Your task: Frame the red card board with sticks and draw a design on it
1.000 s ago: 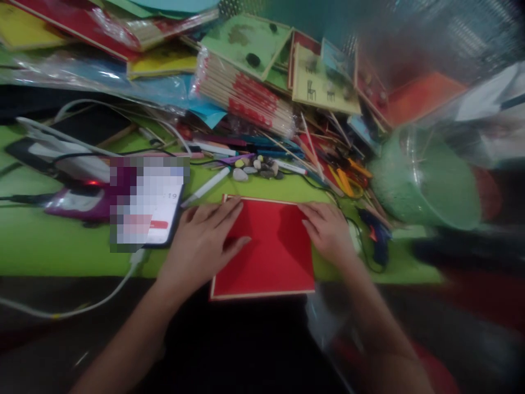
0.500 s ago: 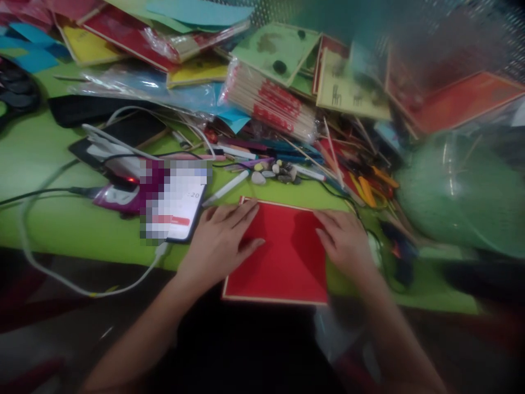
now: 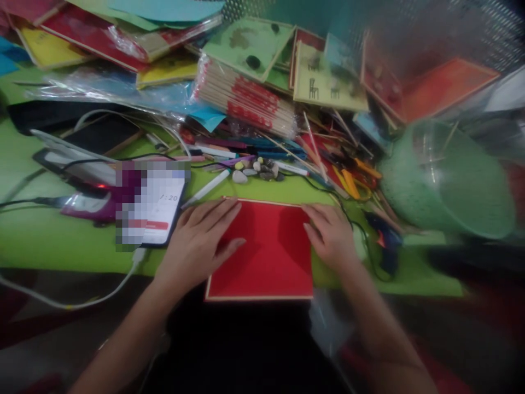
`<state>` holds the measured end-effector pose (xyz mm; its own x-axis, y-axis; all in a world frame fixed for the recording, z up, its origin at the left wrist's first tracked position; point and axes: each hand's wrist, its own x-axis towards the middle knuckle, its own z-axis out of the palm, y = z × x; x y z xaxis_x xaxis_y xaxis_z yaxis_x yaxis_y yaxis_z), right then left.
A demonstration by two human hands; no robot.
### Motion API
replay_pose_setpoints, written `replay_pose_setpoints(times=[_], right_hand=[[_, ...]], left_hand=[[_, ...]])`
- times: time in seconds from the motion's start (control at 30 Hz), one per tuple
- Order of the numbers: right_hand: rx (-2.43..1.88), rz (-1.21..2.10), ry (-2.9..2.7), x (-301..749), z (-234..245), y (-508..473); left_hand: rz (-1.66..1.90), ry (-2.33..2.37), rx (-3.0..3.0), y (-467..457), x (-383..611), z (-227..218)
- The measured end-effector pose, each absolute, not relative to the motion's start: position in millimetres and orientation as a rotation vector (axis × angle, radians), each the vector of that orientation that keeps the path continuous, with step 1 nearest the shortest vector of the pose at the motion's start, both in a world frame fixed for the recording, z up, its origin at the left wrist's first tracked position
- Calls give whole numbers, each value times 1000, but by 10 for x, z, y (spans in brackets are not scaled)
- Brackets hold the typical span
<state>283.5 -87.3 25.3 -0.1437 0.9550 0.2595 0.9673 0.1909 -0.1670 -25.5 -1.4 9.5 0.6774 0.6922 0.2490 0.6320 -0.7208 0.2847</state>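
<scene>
A square red board (image 3: 264, 257) with pale wooden strips along its edges lies at the table's front edge, slightly overhanging it. My left hand (image 3: 197, 235) rests flat over its left side, fingers stretched out and thumb apart. On the opposite side, my right hand (image 3: 332, 232) lies along the upper right edge, fingertips touching the red surface. Both hands are open. Just left of my left hand is a lit phone (image 3: 158, 205), partly pixelated, with a white cable plugged in. A dark glue gun (image 3: 385, 241) lies right of my right hand.
Behind the board are pebbles (image 3: 266, 169), a white marker (image 3: 209, 186) and orange-handled scissors (image 3: 355, 183). A green translucent bowl (image 3: 443, 180) stands at the right. Bagged wooden sticks (image 3: 246, 98) and decorated boards (image 3: 250, 46) fill the back. A purple power strip (image 3: 92, 205) sits at left.
The view has swung a little to the right, so the scene sits further left in the picture. Both hands stay on the red board in nearly the same pose.
</scene>
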Motion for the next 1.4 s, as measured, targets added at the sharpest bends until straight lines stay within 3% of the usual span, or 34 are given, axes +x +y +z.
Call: replay_pose_setpoints(times=[1.4], right_hand=[[-1873, 20, -2185, 2815, 233, -876]], left_hand=[[463, 1284, 2636, -18, -215, 134]])
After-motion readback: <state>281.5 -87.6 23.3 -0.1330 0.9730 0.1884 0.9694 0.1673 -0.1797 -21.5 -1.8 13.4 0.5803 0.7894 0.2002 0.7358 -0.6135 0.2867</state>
